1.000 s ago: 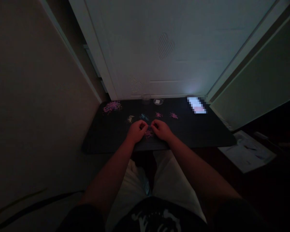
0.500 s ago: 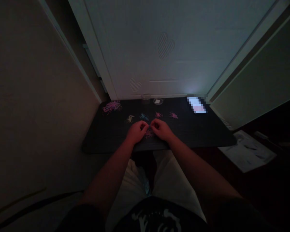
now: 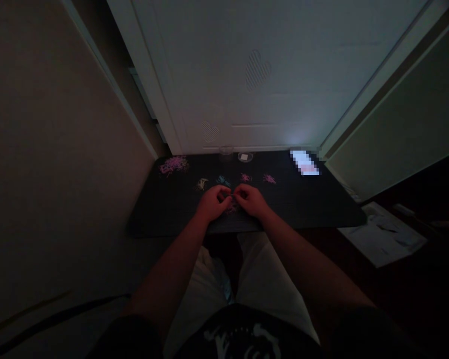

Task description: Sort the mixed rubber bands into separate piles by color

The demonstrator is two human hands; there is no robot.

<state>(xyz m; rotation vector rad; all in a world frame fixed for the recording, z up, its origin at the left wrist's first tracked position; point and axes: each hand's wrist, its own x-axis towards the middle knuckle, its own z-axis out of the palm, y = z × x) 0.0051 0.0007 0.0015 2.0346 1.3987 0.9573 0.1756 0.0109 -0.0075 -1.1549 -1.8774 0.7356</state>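
My left hand (image 3: 213, 202) and my right hand (image 3: 249, 199) meet fingertip to fingertip above the dark table (image 3: 164, 212). Both are curled in a pinch, with a tiny pale strand-like piece (image 3: 232, 194) just visible between them; its kind is too small to tell. Under the fingers lies a pink and purple pile of thin strands (image 3: 231, 207), partly covered. Just beyond the hands are small colour-sorted piles: a yellowish one (image 3: 201, 184), a blue one (image 3: 223, 180), a pink one (image 3: 246, 177) and a purple-pink one (image 3: 269, 178).
A larger mixed pink heap (image 3: 173, 165) sits at the table's back left. At the back edge stand a clear round container (image 3: 226, 152) and a clear lid with a white label (image 3: 245, 157). A lit phone (image 3: 305, 162) lies back right, before a white door (image 3: 224, 75).
My left fingertips have parted slightly and a thin pale piece now shows between the two hands. The piles and the other things have stayed put.
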